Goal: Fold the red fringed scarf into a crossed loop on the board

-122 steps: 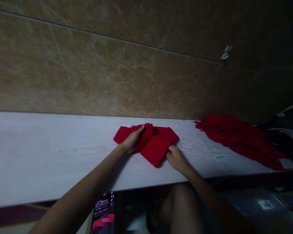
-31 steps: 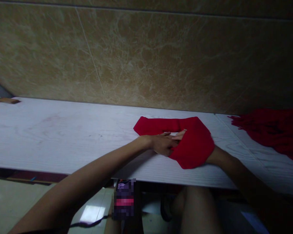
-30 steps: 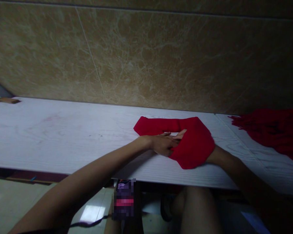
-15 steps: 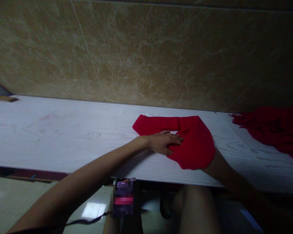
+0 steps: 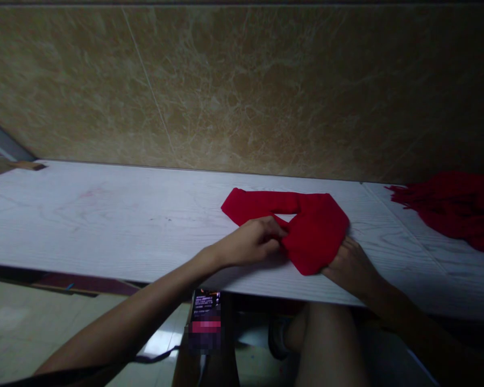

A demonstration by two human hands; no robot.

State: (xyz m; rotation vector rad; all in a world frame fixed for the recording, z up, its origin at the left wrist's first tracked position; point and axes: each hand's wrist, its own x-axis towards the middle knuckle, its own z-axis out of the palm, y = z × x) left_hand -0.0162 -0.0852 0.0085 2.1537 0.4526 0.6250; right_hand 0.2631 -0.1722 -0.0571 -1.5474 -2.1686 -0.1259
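I see the folded red cloth [image 5: 318, 232] lying between the left hand [image 5: 258, 241] and right hand [image 5: 354, 269], both pinching its edges.

A brown marbled tile wall [image 5: 226, 97], crossed by thin pale seams, rises behind a white wood-grain table [image 5: 105, 226]. At its far left corner lies a small wooden block [image 5: 29, 165], near a grey post [image 5: 6, 135]. Fringed red cloth [image 5: 455, 215] lies heaped at the right. Below the front edge are a lit phone [image 5: 205, 306] (its lower part pixelated) and pale floor tiles [image 5: 20, 322]
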